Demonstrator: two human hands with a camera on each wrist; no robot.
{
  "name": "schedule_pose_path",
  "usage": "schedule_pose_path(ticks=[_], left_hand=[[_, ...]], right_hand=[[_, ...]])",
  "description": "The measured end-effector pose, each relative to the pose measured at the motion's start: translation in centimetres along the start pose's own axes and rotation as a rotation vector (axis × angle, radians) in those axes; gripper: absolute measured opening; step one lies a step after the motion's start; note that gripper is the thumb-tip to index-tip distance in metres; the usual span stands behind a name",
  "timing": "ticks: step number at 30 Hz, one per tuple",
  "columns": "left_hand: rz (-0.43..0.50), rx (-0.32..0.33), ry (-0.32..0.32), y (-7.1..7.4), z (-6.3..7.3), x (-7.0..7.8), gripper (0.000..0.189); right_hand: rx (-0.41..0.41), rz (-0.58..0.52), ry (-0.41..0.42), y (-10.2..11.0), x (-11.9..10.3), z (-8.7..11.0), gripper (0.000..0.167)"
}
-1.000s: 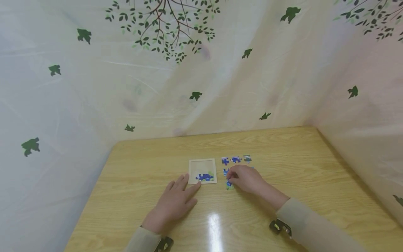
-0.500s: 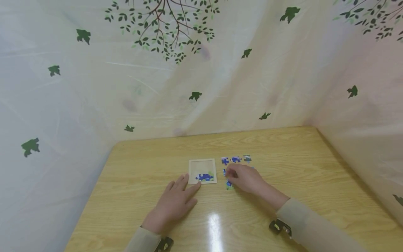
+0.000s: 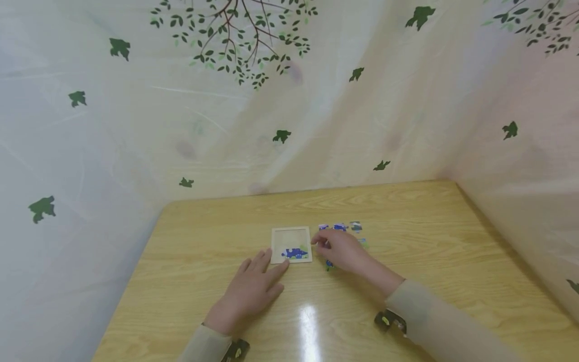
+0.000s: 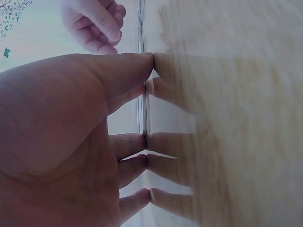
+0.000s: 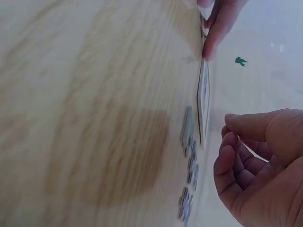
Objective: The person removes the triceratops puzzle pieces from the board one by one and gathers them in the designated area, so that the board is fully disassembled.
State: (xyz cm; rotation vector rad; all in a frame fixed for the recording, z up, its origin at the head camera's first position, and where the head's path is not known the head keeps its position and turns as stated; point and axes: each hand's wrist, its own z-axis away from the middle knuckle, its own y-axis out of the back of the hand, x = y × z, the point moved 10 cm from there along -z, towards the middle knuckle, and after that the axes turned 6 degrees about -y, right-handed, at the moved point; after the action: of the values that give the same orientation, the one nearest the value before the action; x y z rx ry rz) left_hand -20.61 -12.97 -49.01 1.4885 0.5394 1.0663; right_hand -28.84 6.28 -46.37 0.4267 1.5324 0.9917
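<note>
A pale square puzzle tray (image 3: 273,240) lies on the table, with joined blue jigsaw pieces (image 3: 295,253) along its lower right inside. My left hand (image 3: 251,291) rests palm down with spread fingers, its fingertips touching the tray's lower left edge. Just right of the tray hovers my right hand (image 3: 344,249), thumb and fingers curled toward one another. In the right wrist view, this right hand (image 5: 260,161) shows no piece clearly between its fingertips; a thin one could be hidden. Loose jigsaw pieces (image 3: 340,227) lie beyond and beneath it, partly covered.
A loose piece (image 3: 329,264) sits at the near side of the right hand, and another (image 3: 363,242) to its right. The wooden table (image 3: 217,221) meets a pale curtain (image 3: 226,151) printed with leaves at the back and sides.
My right hand has moved left and slightly away from me, from over the loose pieces to beside the tray's right edge. The left hand keeps its place.
</note>
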Motion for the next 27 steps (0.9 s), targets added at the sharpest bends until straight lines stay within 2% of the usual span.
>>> schedule_pose_path(ticks=[7,15,27], left_hand=[[-0.019,0.007,-0.01,0.2,-0.1,0.1,0.057],[-0.023,0.019,-0.028,0.3,0.0,0.2,0.056],[-0.035,0.009,-0.021,0.0,0.0,0.3,0.056]], right_hand=[[-0.044,-0.059,-0.02,-1.1,-1.4,-0.9,0.02],[-0.06,-0.049,0.008,-2.2,-2.9,-2.1,0.024],[-0.112,-0.03,0.001,-3.8,-3.3,-2.8,0.032]])
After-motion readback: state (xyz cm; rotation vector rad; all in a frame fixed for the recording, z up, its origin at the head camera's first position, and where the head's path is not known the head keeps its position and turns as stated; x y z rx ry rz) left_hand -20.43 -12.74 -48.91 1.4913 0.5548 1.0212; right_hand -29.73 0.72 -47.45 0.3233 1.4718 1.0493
